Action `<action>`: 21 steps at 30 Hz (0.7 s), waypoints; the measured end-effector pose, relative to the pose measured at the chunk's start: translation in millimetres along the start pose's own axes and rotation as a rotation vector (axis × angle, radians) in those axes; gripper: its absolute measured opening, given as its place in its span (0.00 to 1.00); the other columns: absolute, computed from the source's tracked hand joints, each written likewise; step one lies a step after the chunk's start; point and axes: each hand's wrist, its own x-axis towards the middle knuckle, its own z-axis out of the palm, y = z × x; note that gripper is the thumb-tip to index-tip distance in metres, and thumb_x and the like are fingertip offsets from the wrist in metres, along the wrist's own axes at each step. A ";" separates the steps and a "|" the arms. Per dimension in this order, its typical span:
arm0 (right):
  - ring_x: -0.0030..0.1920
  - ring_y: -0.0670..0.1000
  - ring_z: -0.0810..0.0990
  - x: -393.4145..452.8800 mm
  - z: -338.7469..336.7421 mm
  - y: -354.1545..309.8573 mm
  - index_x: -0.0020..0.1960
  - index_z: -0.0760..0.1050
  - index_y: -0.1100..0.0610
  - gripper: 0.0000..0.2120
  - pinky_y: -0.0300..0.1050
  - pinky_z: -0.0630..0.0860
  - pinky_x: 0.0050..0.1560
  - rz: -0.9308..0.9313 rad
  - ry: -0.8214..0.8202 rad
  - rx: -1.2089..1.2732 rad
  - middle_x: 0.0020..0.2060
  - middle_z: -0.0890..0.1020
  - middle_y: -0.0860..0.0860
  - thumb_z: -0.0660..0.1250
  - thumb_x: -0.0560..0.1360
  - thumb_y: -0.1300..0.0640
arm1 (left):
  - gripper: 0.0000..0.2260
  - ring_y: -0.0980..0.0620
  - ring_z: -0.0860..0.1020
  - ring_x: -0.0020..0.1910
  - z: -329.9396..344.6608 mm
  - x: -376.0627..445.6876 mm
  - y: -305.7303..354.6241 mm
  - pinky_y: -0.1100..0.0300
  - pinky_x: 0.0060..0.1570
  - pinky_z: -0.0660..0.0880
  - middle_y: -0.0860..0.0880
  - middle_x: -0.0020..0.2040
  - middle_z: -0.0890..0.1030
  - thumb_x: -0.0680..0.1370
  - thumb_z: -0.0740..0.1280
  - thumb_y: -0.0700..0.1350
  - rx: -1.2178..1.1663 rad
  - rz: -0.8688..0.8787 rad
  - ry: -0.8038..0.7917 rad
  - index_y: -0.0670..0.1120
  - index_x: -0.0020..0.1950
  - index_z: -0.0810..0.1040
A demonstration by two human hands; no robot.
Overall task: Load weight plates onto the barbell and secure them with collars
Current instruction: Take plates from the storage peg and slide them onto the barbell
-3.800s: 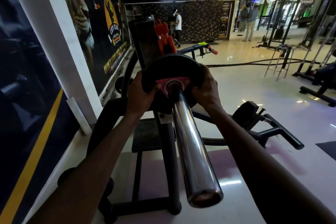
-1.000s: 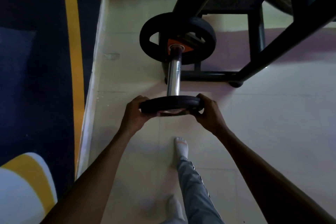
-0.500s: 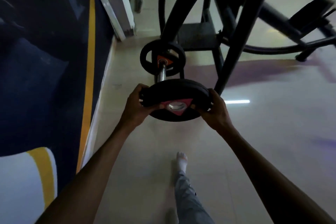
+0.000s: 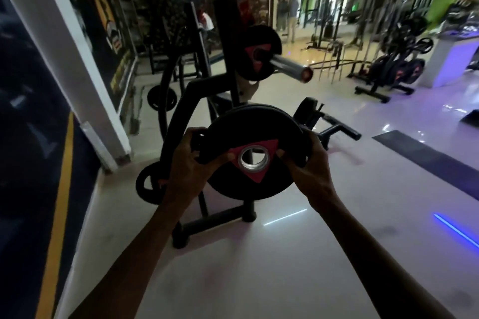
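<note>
I hold a black weight plate [image 4: 248, 134] with a red triangle and a metal-ringed hole in front of me, tilted toward the camera. My left hand [image 4: 190, 155] grips its left edge and my right hand [image 4: 308, 156] grips its right edge. Above and beyond it, the chrome barbell sleeve [image 4: 290, 66] sticks out to the right from the rack, its end bare. One black plate with a red triangle [image 4: 259, 53] sits on that sleeve against the rack. I see no collar.
The black rack frame [image 4: 181, 101] stands right behind the held plate, with smaller plates on low pegs [image 4: 147, 185]. A white pillar [image 4: 77, 65] and dark wall mural lie left. More machines and stored plates [image 4: 396, 70] stand far right; people stand in the background.
I have lifted the plate off the low storage peg and raised it. My view has swung up from the floor to the rack and barbell sleeve.
</note>
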 end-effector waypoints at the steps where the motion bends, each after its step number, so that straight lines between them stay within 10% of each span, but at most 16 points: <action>1: 0.59 0.36 0.80 7.9 -13.2 -5.7 0.70 0.72 0.56 0.28 0.36 0.81 0.56 -0.024 0.016 -0.008 0.58 0.81 0.42 0.77 0.73 0.64 | 0.30 0.66 0.82 0.53 11.9 6.8 12.6 0.67 0.50 0.81 0.56 0.53 0.82 0.63 0.82 0.53 -0.015 0.021 -0.007 0.49 0.61 0.75; 9: 0.58 0.35 0.79 98.5 -92.8 -1.8 0.70 0.71 0.56 0.28 0.33 0.80 0.52 -0.071 0.077 0.003 0.60 0.80 0.50 0.77 0.74 0.62 | 0.29 0.58 0.82 0.55 105.3 76.3 61.2 0.47 0.57 0.83 0.59 0.52 0.82 0.64 0.84 0.57 -0.039 0.118 0.008 0.54 0.60 0.77; 15: 0.63 0.46 0.80 185.0 -116.5 31.2 0.72 0.70 0.58 0.29 0.47 0.83 0.58 -0.083 0.011 0.042 0.62 0.80 0.51 0.75 0.75 0.64 | 0.29 0.62 0.81 0.56 164.1 133.8 63.1 0.60 0.53 0.82 0.55 0.54 0.82 0.65 0.83 0.51 -0.041 0.099 0.110 0.47 0.63 0.78; 21: 0.60 0.42 0.81 252.0 -116.5 63.0 0.70 0.71 0.56 0.27 0.48 0.82 0.58 -0.098 -0.060 0.053 0.58 0.81 0.48 0.76 0.74 0.63 | 0.28 0.52 0.81 0.59 194.6 175.8 57.5 0.45 0.59 0.81 0.51 0.57 0.82 0.67 0.84 0.49 0.036 0.084 0.200 0.51 0.63 0.77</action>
